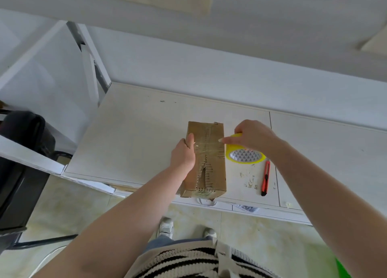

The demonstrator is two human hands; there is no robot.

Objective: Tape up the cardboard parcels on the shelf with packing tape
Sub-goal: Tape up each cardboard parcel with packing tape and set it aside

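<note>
A worn brown cardboard parcel (211, 173) lies lengthwise on the white shelf board (134, 135), its near end at the front edge. Its top seam is torn and jagged. A clear strip of tape runs across the middle of the top. My left hand (184, 154) grips the parcel's left side, thumb pressing on the tape. My right hand (254, 136) holds a yellow roll of packing tape (245, 155) against the parcel's right edge, forefinger pointing onto the tape strip.
An orange utility knife (266, 178) lies on the shelf right of the roll. A higher shelf board (188, 32) hangs overhead. A white upright post (90, 55) stands at the back left. A black chair (23, 162) is at the left. My shoes (166, 227) show below.
</note>
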